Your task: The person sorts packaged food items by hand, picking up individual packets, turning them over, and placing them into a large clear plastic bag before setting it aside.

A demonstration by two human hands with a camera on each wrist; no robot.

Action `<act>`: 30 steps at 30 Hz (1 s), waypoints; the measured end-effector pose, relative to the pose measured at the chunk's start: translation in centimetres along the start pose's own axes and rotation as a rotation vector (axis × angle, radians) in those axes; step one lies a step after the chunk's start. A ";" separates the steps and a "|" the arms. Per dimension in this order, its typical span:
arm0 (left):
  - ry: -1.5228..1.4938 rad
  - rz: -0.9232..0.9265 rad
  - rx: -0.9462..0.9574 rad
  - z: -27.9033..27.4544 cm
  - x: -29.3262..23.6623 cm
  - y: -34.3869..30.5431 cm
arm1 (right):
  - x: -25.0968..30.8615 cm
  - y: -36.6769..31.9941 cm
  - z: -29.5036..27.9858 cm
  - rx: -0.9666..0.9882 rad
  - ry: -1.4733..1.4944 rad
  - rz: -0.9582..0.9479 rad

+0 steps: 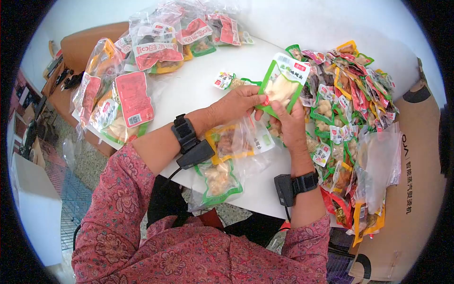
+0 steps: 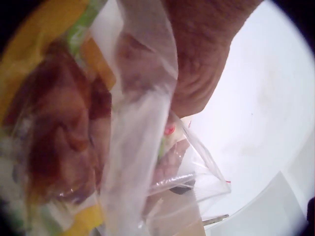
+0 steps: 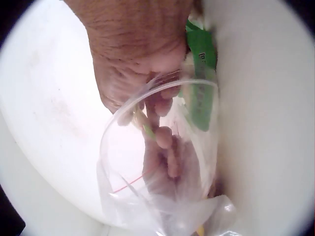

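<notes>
A green-edged food packet (image 1: pixel 283 87) with pale contents is held upright above the white table. My left hand (image 1: pixel 235 108) pinches its lower left corner between thumb and fingers. On the lower right edge, my right hand (image 1: pixel 292 124) grips the same packet, thumb in front. Below and between the hands sits a clear zip bag (image 1: pixel 259 161), its mouth near the fingers. Inside show a yellow-edged packet (image 1: pixel 231 142) with brown contents and a green-edged packet (image 1: pixel 218 180). In the right wrist view, the bag's curved rim (image 3: pixel 105 137) stands in front of the fingers.
A large heap of mixed food packets (image 1: pixel 350 90) covers the table's right side. Empty-looking clear bags (image 1: pixel 378 161) lie on its near edge. Filled clear bags (image 1: pixel 158 45) stand at the back left, another (image 1: pixel 113 94) at the left. A cardboard box (image 1: pixel 411 156) stands right of the table.
</notes>
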State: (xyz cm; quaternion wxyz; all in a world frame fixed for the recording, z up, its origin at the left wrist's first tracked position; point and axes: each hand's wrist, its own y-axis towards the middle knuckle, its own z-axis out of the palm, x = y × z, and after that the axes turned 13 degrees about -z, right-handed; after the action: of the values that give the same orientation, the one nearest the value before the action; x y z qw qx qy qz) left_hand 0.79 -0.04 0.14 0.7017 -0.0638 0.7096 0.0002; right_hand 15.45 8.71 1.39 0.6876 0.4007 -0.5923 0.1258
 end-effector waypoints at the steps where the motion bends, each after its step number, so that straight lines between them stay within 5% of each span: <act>1: -0.037 0.016 -0.026 0.0 0.3 0.1 | -0.5 0.2 -0.2 0.036 0.058 -0.012; 8: -0.134 0.059 -0.051 -0.1 0.7 0.2 | -1.2 0.3 -0.8 0.073 0.272 0.053; 18: -0.058 0.048 -0.104 0.7 -0.1 -0.4 | -0.2 0.0 -0.4 0.039 0.211 0.111; 20: -0.016 0.028 -0.180 0.3 0.4 0.0 | -1.3 0.2 -1.1 0.267 0.041 -0.017; 27: -0.068 0.057 -0.086 0.3 0.7 0.1 | -1.6 0.2 -0.6 0.180 0.022 -0.102; 30: -0.026 -0.006 -0.056 0.3 -0.1 -0.7 | -1.8 0.3 -0.7 0.109 0.255 -0.015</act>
State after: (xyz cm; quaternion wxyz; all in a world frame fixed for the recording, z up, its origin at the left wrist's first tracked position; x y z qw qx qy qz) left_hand 1.11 -0.69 0.30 0.7089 -0.0857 0.6998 0.0190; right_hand 15.24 9.93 -0.09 0.7355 0.4227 -0.4894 0.2023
